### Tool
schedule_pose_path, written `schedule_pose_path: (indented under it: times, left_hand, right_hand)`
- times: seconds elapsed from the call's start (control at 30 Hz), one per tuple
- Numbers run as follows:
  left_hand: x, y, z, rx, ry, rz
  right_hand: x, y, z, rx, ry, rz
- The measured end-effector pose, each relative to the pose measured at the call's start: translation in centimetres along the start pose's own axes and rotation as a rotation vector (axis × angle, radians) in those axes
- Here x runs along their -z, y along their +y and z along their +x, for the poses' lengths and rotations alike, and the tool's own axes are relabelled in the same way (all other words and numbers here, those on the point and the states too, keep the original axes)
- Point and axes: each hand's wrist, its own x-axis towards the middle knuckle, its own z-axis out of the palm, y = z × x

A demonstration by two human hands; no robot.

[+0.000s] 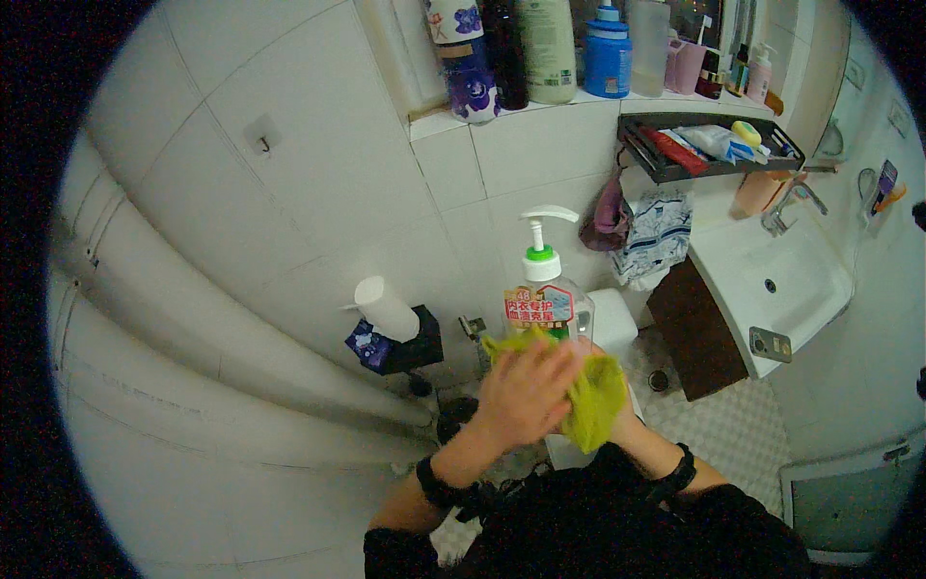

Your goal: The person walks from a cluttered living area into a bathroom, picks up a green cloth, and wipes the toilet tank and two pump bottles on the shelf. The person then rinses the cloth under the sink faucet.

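A clear plastic pump bottle (544,297) with a white pump head and green collar stands upright before me, its lower part hidden by my hands and a cloth. My left hand (528,394) presses a yellow-green cloth (597,405) against the bottle's near side, fingers spread. Behind the cloth, my right hand (622,405) is mostly covered; its fingertips reach the bottle's right side, and it appears to support the bottle. Its exact grip is hidden.
Several bottles line the tiled window ledge (441,124) above. A black tray (655,170) hangs below it. At right is a white sink (803,268) with a phone (770,344) on its rim. A paper roll (387,310) stands on a dark wall holder (428,347) at left.
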Motion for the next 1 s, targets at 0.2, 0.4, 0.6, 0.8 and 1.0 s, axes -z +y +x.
schedule_pose_path:
  times: [0.2, 0.4, 0.6, 0.8, 1.0]
  left_hand:
    - [-0.7, -4.6, 4.1, 0.465, 0.321, -0.988]
    - [-3.0, -1.1, -1.3, 0.385, 0.174, -0.970]
    - [-4.8, -0.2, -2.7, 0.822, 0.136, -2.044]
    - [-2.9, -0.8, -0.1, 0.738, 0.217, -1.434]
    - [-1.8, 1.9, 0.5, 0.734, 0.110, -1.502]
  right_hand:
    - [-1.5, -1.1, 0.0, 0.061, 0.026, 0.048]
    - [1.7, -2.3, 1.3, 0.164, 0.138, 0.121]
    - [3.7, -2.0, 2.5, 0.245, -0.093, 0.435]
    - [1.5, -4.6, 2.9, 0.403, 0.160, -0.432]
    - [1.0, -5.0, 2.5, 0.322, 0.166, 0.097]
